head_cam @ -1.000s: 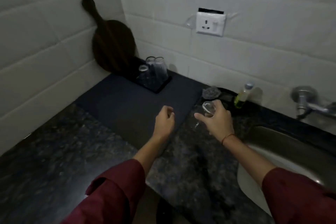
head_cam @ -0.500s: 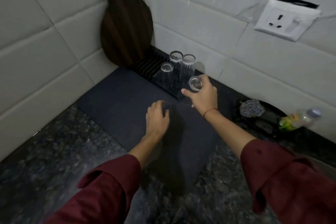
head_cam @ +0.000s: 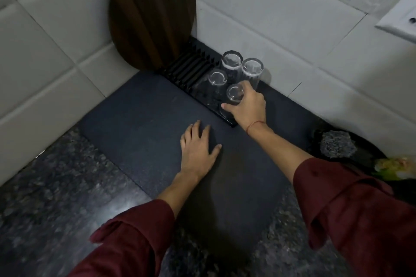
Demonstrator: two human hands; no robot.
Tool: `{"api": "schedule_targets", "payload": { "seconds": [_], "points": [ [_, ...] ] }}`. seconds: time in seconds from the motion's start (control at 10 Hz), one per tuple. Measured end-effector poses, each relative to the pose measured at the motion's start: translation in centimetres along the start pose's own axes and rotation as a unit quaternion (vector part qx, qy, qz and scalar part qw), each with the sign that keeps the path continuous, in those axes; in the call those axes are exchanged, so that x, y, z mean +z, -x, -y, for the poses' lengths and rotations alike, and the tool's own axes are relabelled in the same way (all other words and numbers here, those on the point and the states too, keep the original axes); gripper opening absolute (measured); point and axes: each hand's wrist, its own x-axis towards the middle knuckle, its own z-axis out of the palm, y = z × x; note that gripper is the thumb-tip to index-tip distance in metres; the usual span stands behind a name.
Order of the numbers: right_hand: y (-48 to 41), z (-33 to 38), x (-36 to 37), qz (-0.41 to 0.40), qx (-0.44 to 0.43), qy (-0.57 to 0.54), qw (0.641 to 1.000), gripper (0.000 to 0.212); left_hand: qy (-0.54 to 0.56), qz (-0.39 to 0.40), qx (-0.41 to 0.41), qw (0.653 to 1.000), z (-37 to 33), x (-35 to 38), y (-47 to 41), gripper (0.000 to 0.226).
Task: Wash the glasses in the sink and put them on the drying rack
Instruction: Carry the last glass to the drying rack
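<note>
Surface: dark speckled stone table [head_cam: 45,198], with a dark grey mat [head_cam: 139,123] laid over it up to the corner. White tiled wall [head_cam: 45,51] on two sides; white socket [head_cam: 400,22] at the right edge. A dark wooden cutting board [head_cam: 153,13] leans upright in the corner. A black slotted drying rack [head_cam: 186,67] sits on the mat's far edge, against the wall and just in front of the board. Three glasses [head_cam: 231,60] stand close together at the rack's right end, long axes vertical, round ends facing the camera. The fourth glass [head_cam: 235,93] is at the rack's near right corner, just beside the other three, also with its long axis vertical; whether its lower end touches the rack cannot be told. Right hand [head_cam: 249,108]: grip closed around the fourth glass, thumb on the near side and fingers curled round the far side; red thread [head_cam: 254,125] at the wrist. Left hand [head_cam: 198,148]: grip open, fingers straight and spread, palm flat on the mat, holding nothing. Both sleeves [head_cam: 135,238] are maroon. Far right: a grey scrubber [head_cam: 337,144] and a blurred yellow-green bottle [head_cam: 396,164].
</note>
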Motion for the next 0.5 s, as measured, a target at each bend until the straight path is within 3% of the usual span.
{"api": "schedule_targets", "payload": {
  "seconds": [0.3,0.5],
  "points": [
    [-0.2,-1.5,0.4,0.015,0.01,-0.054,0.998,0.059,-0.014,0.025,-0.021,0.999,-1.2,1.0,-0.3,0.076],
    [1.4,-2.5,-1.5,0.064,0.037,-0.084,0.994,0.07,-0.006,0.042,-0.048,0.998,-2.3,-0.2,-0.4,0.075]
  ]
}}
